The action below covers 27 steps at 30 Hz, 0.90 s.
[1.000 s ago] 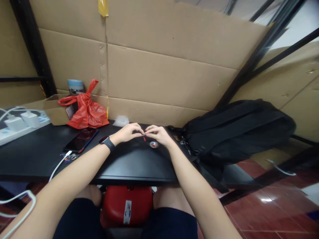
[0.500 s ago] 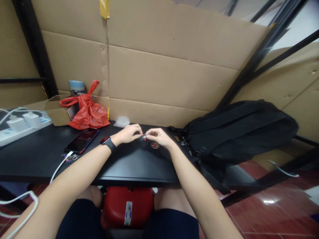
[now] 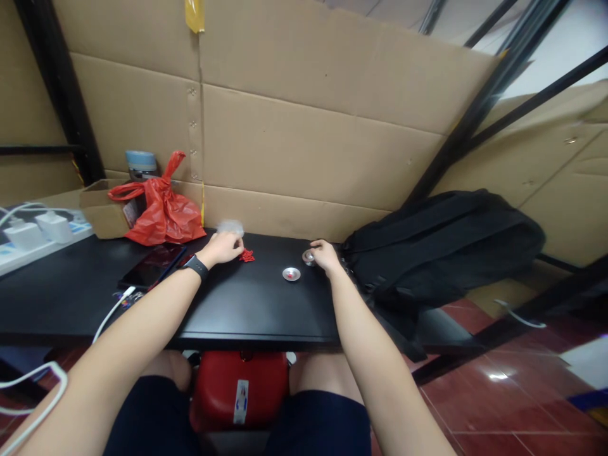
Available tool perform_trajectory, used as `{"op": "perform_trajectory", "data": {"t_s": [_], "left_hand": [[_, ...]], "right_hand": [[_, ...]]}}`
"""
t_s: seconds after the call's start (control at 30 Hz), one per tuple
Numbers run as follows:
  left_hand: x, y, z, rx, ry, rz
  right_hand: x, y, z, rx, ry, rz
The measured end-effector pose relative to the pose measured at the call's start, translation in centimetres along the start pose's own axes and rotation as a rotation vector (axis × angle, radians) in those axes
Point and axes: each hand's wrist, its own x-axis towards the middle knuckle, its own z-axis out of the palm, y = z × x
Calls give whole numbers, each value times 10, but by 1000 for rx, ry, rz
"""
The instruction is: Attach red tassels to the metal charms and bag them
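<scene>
A small tangled red cord (image 3: 247, 255) is at the fingertips of my left hand (image 3: 225, 247), which is closed on its edge near the back of the black table (image 3: 237, 310). On the right, my right hand (image 3: 325, 254) has its fingers bent around a small round metal tin (image 3: 309, 257), tilted on its side. Between the hands, nearer to the right one, lies a shallow silver lid (image 3: 291, 274) with a red spot in its middle. The fingers partly cover the tin.
A crumpled clear plastic bag (image 3: 230, 227) lies behind my left hand. Further left are a red plastic bag (image 3: 164, 212), a phone (image 3: 152, 266), and a power strip (image 3: 14, 256) with a white cable. A black backpack (image 3: 446, 247) leans at the right; cardboard stands behind.
My hands have moved apart, the left one leftward and the right one rightward with the tin. The red cord now shows beside my left hand. The round piece on the table now looks silver.
</scene>
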Motion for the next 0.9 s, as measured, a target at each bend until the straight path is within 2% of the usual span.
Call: {"op": "perform_trajectory", "data": {"t_s": [0.23, 0.3, 0.37, 0.47, 0.5, 0.57, 0.63, 0.77, 0.83, 0.9], "left_hand": [[-1, -1, 0, 44, -46, -33], [-1, 0, -1, 34, -36, -30], [-1, 0, -1, 16, -13, -19], [-1, 2, -1, -20, 37, 8], [0, 3, -1, -39, 54, 22], [0, 4, -1, -82, 81, 70], [1, 6, 0, -126, 90, 139], [2, 14, 1, -195, 78, 246], [2, 20, 0, -239, 65, 287], [1, 28, -2, -297, 51, 320]], "right_hand": [[0, 0, -3, -192, 70, 91], [-3, -5, -6, -198, 59, 39], [-9, -12, -12, -137, -93, -132], [-21, -24, -19, -35, -552, -414], [-25, -28, -21, -33, -674, -456], [-30, -34, -22, -60, -788, -489], [-33, -39, -20, -81, -786, -496], [-38, -47, -13, -49, -678, -486], [-44, -54, -7, 91, -644, -479], [-51, -63, -1, 338, -642, -460]]}}
